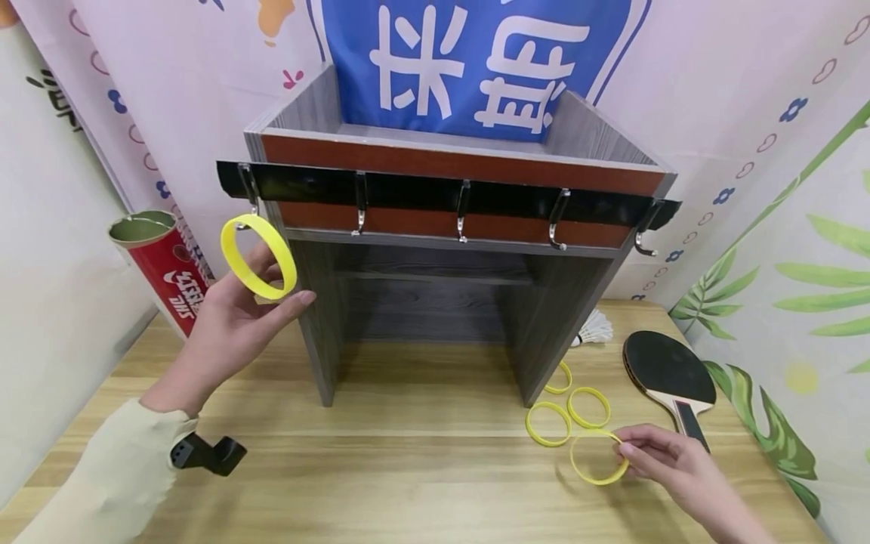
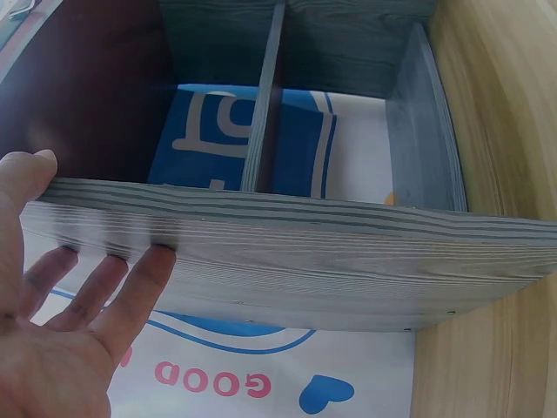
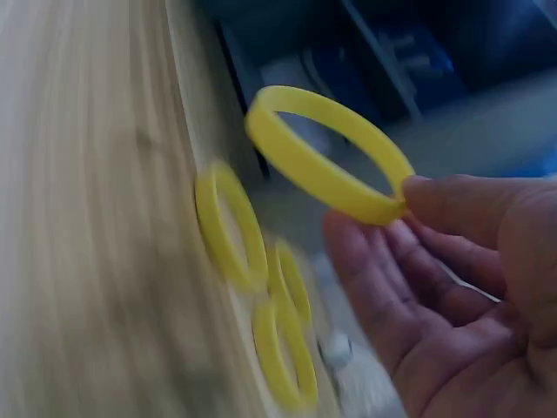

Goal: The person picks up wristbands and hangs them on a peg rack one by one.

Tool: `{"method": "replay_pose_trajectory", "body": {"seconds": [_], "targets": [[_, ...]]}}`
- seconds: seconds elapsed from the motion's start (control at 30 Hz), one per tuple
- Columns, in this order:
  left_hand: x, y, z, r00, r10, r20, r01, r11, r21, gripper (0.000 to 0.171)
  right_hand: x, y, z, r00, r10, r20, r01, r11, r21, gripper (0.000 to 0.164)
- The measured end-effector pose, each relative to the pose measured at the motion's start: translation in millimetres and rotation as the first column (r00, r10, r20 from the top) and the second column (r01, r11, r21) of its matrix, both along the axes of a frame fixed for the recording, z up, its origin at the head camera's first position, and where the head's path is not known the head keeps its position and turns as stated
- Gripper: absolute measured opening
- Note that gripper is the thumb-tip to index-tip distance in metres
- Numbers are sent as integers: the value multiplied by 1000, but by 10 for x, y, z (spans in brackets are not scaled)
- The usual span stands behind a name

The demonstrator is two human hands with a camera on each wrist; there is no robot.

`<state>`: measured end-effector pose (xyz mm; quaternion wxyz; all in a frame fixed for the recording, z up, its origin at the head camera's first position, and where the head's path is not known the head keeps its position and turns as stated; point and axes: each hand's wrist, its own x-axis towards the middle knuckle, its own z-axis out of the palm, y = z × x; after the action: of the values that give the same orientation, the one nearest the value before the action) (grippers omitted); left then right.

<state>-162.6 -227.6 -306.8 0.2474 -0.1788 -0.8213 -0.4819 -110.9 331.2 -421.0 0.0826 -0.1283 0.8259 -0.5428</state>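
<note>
A yellow wristband hangs from the leftmost hook of a black hook strip. My left hand is just behind that band, at the left side of a grey wooden shelf unit. In the left wrist view its nearly straight fingers touch the outer face of the side panel, with the thumb at the front edge. Low at the right, my right hand pinches another yellow wristband between thumb and fingers, above the table. Three more yellow wristbands lie beside the shelf's right foot.
Several hooks on the strip carry nothing. A black table tennis bat and a white shuttlecock lie on the table at the right. Behind my left hand stands a red tube. Printed curtains close in the back and sides.
</note>
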Motion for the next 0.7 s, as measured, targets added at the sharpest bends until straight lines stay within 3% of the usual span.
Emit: {"method": "replay_pose_trajectory", "body": {"seconds": [0.1, 0.27, 0.43, 0.7], "targets": [[-2, 3, 4, 1000, 6, 0, -6, 1000, -5, 62, -19, -294, 87, 999, 29, -39, -33, 993, -109, 22], [-1, 3, -7, 1000, 21, 10, -21, 1000, -17, 63, -89, -857, 242, 994, 44, -99, -71, 957, -282, 22], [2, 12, -15, 1000, 15, 25, -15, 1000, 1, 63, -176, -1343, 402, 986, 30, -162, -88, 927, -364, 19], [9, 11, -11, 1000, 19, 8, -19, 1000, 4, 60, -248, -1983, 647, 982, 27, -186, -120, 853, -508, 19]]}}
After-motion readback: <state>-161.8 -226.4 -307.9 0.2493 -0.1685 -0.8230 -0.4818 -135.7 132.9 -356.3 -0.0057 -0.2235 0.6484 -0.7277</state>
